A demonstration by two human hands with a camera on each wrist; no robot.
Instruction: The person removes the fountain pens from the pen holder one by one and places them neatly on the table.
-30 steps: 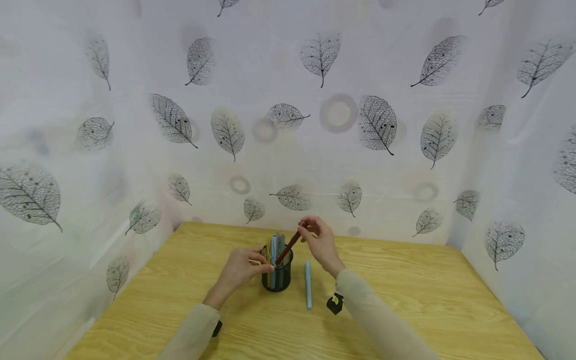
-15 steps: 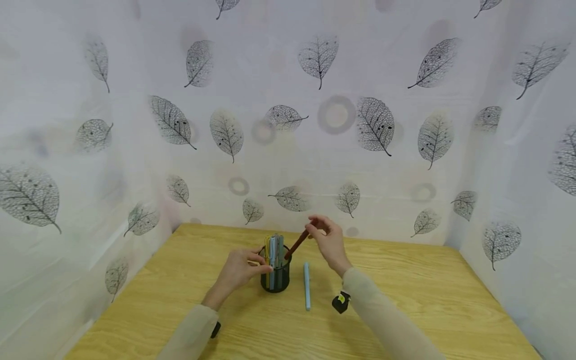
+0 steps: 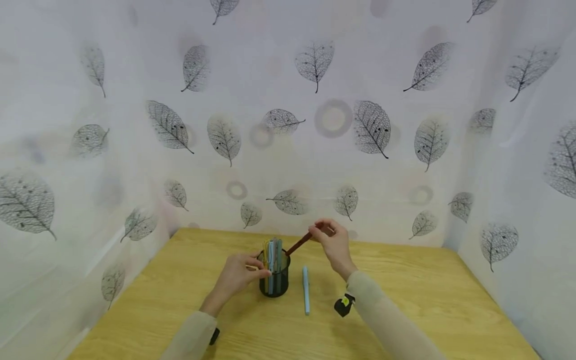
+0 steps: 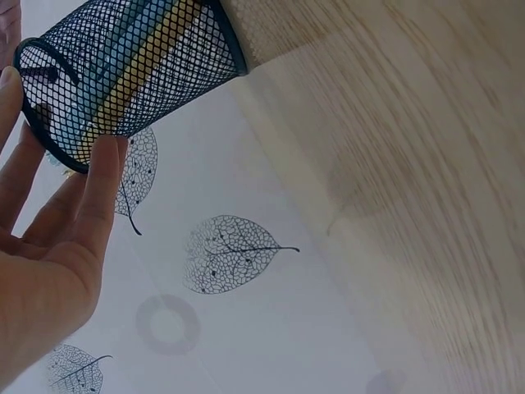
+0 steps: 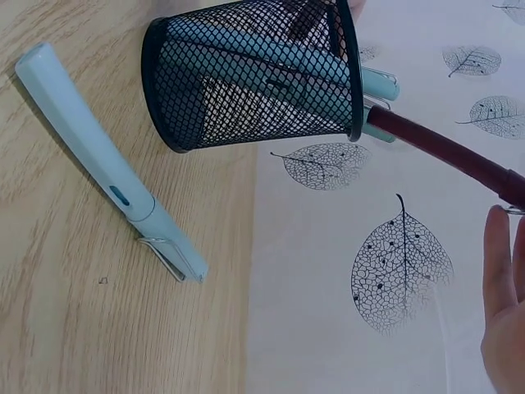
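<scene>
A black mesh pen holder (image 3: 280,285) stands upright on the table with several pens (image 3: 272,250) in it, yellow, light blue and grey-green. My left hand (image 3: 236,274) holds the holder at its rim; in the left wrist view its fingertips (image 4: 105,156) touch the mesh. My right hand (image 3: 336,246) pinches a dark red pen (image 3: 299,243) by its upper end. That pen slants, and its lower end is at the holder's right rim, as the right wrist view also shows. A capped light blue pen (image 5: 94,148) lies on the table right of the holder.
The wood-grain table (image 3: 405,300) is bounded at the back and sides by a pale curtain (image 3: 288,160) printed with leaves. A black wrist camera (image 3: 344,305) hangs below the right cuff, and another (image 3: 214,336) shows at the left cuff.
My right hand has moved to the right, drawing the dark red pen's lower end from inside the holder to its right rim and tilting it flatter. The left hand stays at the holder.
</scene>
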